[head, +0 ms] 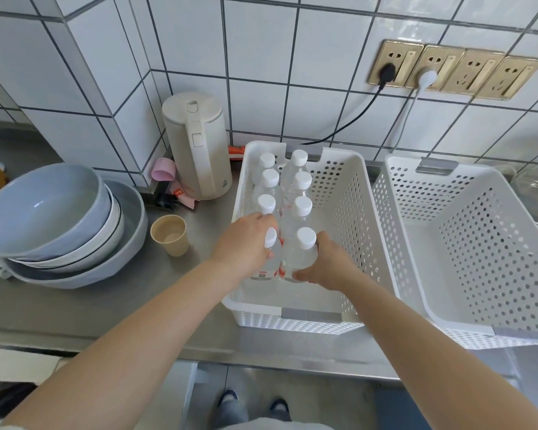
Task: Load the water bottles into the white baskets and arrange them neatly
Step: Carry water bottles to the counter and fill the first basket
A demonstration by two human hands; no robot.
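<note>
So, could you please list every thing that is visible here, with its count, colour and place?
water bottles: eight, clear with white caps, two rows in left basket
baskets: two, white, on steel counter; right one has no bottles
kettle: one, cream, behind left basket
bowls: stack, grey-blue and white, far left
paper cup: one, tan, beside bowls
sockets: four, gold, on tiled wall
left hand: grips front-left bottle
right hand: grips front-right bottle
</note>
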